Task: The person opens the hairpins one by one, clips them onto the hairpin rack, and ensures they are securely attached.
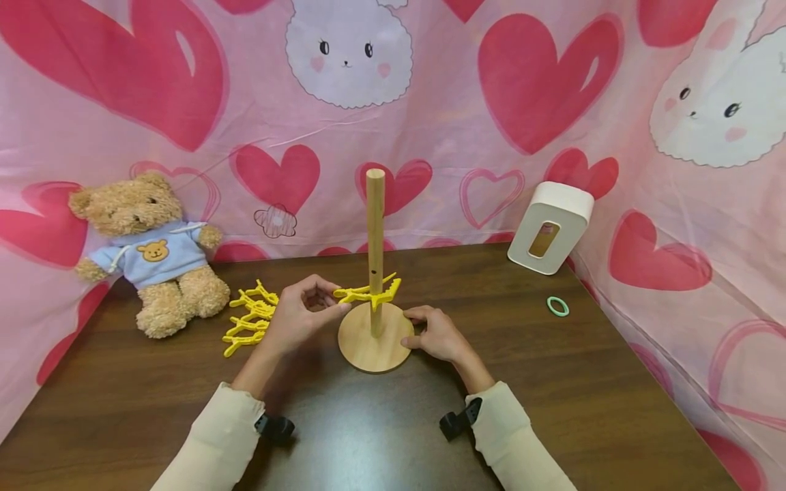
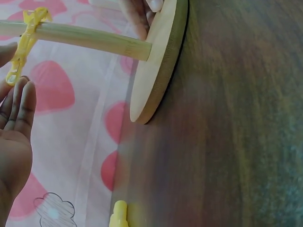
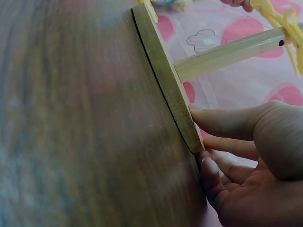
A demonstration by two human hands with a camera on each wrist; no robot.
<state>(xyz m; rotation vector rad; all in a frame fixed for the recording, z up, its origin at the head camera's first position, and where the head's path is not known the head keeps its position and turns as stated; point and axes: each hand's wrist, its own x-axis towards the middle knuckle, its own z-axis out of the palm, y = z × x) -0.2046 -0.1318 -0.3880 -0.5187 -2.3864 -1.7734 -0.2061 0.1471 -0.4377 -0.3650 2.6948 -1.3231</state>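
Note:
A wooden post [image 1: 375, 225] stands upright on a round wooden base [image 1: 359, 351] in the middle of the table. Around the lower part of the post, above the base, sits a yellow plastic clip [image 1: 385, 297]. My left hand [image 1: 297, 315] pinches the clip's handle end between thumb and fingers; the left wrist view shows the same clip [image 2: 29, 35] across the post. My right hand [image 1: 439, 334] grips the right rim of the base, thumb on top and fingers at the edge, as the right wrist view shows for the base [image 3: 163, 75].
Several more yellow clips [image 1: 248, 324] lie left of my left hand, beside a teddy bear [image 1: 156, 252] in a blue top. At the back right is a white box [image 1: 520, 239] with an oval opening. A green ring [image 1: 557, 306] lies in front of it.

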